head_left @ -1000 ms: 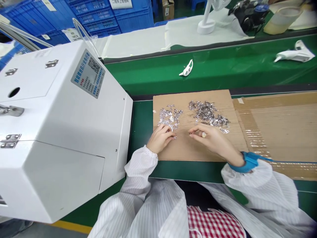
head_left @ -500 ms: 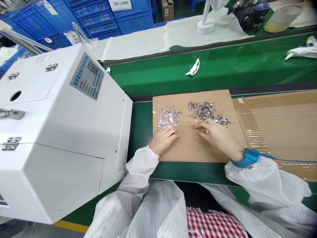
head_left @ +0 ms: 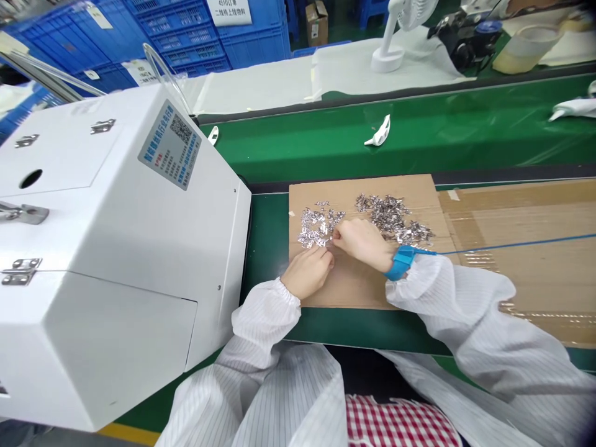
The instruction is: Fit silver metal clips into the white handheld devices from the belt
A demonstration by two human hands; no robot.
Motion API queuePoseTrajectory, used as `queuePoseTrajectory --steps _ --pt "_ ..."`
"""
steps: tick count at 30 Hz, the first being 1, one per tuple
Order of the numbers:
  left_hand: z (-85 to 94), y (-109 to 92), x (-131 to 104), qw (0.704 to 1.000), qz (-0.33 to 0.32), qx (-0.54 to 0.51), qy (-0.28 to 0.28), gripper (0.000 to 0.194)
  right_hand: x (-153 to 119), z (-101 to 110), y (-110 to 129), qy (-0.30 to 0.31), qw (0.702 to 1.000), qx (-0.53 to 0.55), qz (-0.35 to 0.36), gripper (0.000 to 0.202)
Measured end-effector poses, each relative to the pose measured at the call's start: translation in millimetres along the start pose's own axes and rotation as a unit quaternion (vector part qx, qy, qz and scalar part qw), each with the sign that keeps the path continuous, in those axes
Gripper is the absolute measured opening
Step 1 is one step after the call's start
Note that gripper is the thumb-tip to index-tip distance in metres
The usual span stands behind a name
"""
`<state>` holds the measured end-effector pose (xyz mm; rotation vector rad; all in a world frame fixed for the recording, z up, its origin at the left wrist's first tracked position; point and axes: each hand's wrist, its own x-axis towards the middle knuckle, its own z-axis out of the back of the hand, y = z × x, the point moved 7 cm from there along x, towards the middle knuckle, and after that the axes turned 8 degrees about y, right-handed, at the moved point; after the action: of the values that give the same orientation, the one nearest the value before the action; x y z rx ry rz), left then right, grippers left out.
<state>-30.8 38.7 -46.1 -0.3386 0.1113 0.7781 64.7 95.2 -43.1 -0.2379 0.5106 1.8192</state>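
Observation:
Small shiny metal pieces lie in two groups on a cardboard sheet point(head_left: 358, 285): a flatter, spread group point(head_left: 313, 227) at the left and a darker heap point(head_left: 390, 215) at the right. My left hand point(head_left: 308, 271) rests at the near edge of the left group, its fingers closed. Beside it my right hand point(head_left: 362, 241), with a blue band at the wrist, has its fingertips pinched together by the left group's right edge. Whatever either hand holds is too small or hidden to make out.
A big white machine point(head_left: 139, 248) stands close on the left. Behind the cardboard runs a green conveyor point(head_left: 298, 149) carrying small white parts point(head_left: 379, 131). More cardboard point(head_left: 535, 248) lies at the right. A white fan point(head_left: 388, 56) and blue crates point(head_left: 254, 43) are farther back.
My right hand has moved left from the darker heap to beside my left hand, and its fingers have closed. My left hand has stayed nearly in place. The view has shifted slightly.

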Motion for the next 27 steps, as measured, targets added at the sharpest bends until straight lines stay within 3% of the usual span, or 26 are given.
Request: queuePoseTrajectory --steps 8,15,22,27 --pt "0.1 13.8 12.5 0.995 0.039 -0.095 0.022 0.003 -16.1 7.0 -18.3 0.01 1.0 0.018 0.012 0.014" --pt "5.1 19.7 17.9 0.985 0.091 -0.123 -0.08 0.009 -52.6 -13.9 -15.5 -0.026 0.995 -0.085 -0.038 0.03" --pt "0.1 12.5 38.8 0.989 0.081 -0.099 -0.078 0.008 -56.3 -14.0 -22.7 -0.005 0.998 -0.06 -0.012 0.027" --pt "6.3 12.2 42.1 0.995 0.04 -0.071 -0.054 0.021 -44.8 -8.3 -19.3 -0.015 0.996 0.013 0.086 0.027"
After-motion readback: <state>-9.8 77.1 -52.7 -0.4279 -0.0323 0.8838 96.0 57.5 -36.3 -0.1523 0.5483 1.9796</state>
